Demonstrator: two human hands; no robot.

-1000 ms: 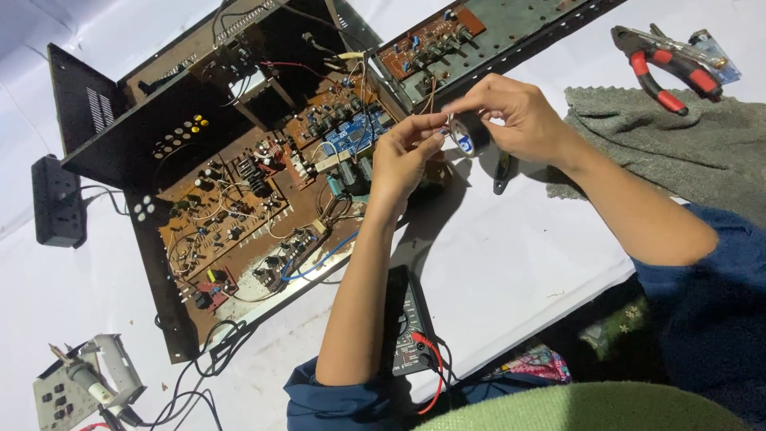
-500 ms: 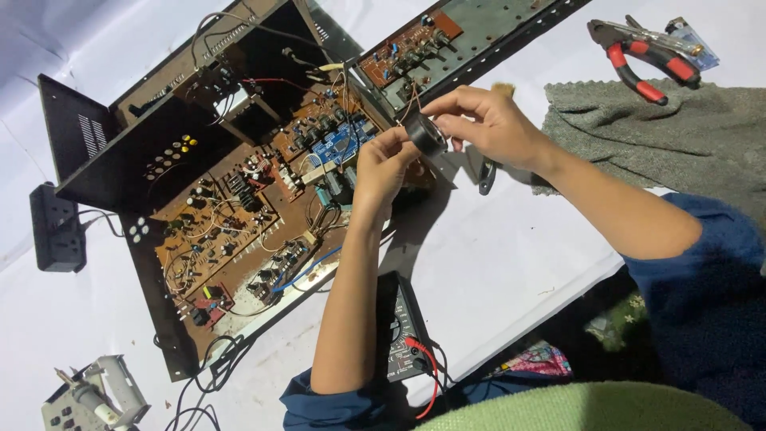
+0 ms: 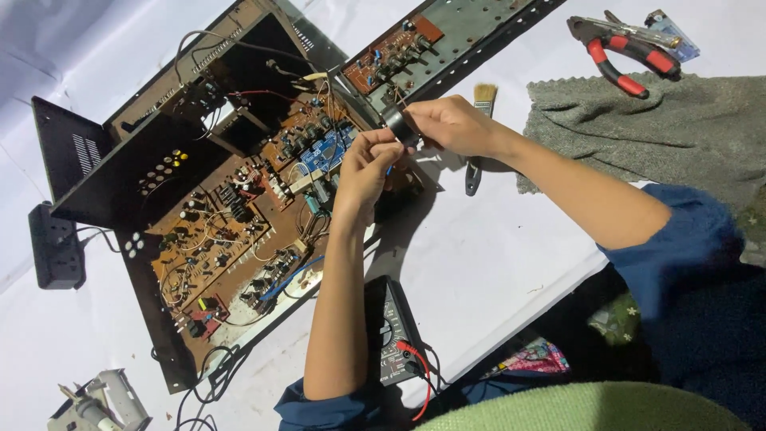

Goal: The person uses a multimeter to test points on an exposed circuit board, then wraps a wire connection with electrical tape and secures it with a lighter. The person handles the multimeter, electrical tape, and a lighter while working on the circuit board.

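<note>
A small black roll of tape (image 3: 396,125) is pinched between the fingers of the right hand (image 3: 451,125), just above the far right edge of the opened amplifier chassis (image 3: 215,215). The left hand (image 3: 365,168) is closed beside it, its fingertips pinching what appears to be the tape's end. A paintbrush (image 3: 476,144) is seen under the right wrist on the white tabletop (image 3: 495,255). Red-handled pliers (image 3: 618,56) lie far right by a grey cloth (image 3: 662,128); a multimeter (image 3: 391,327) sits near.
</note>
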